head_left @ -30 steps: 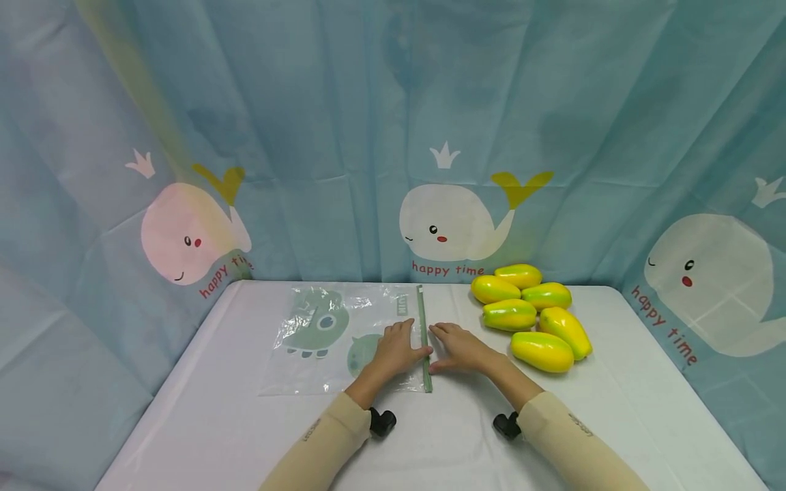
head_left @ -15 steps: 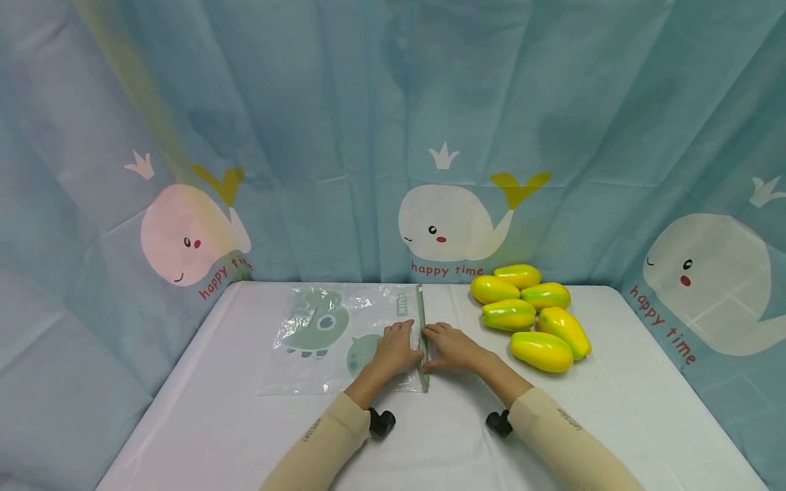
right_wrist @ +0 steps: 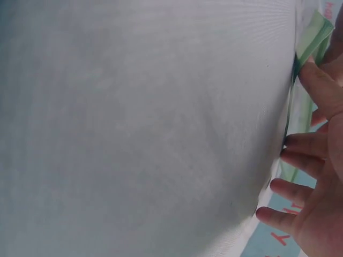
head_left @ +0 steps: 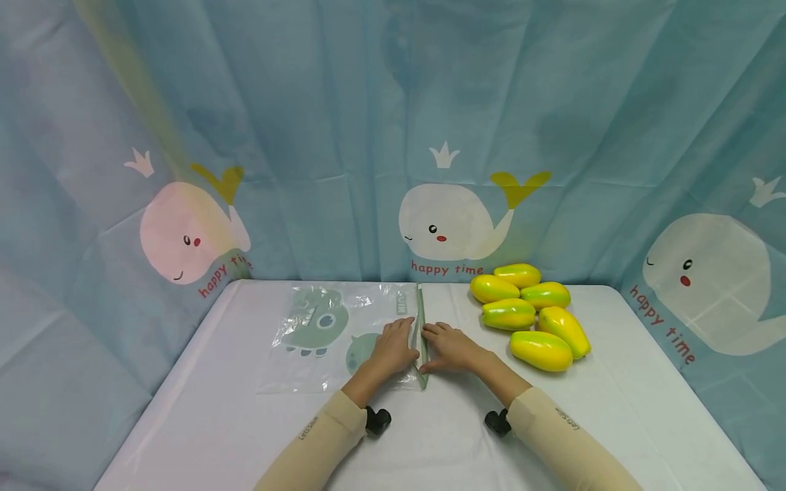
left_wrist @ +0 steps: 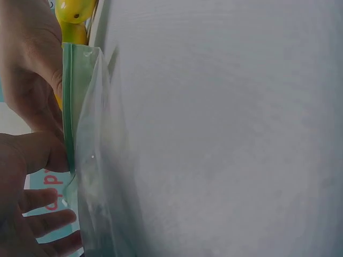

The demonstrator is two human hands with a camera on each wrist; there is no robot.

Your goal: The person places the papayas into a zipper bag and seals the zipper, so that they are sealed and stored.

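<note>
Clear bag (head_left: 359,317) laid on table (head_left: 442,443); green strip (head_left: 420,300) parted. Bag touched by left hand (head_left: 394,346), strip by right hand (head_left: 456,348), fingers of both held apart.

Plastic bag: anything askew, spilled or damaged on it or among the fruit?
Nothing spilled or visibly torn. The one uneven spot is the green strip of the plastic bag, parted into two edges between the left hand and right hand, likely their doing. The yellow fruits look whole.

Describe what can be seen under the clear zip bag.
White tablecloth shows through the clear zip bag. Whatever lies beneath its green dinosaur print and the left hand is covered.
</note>
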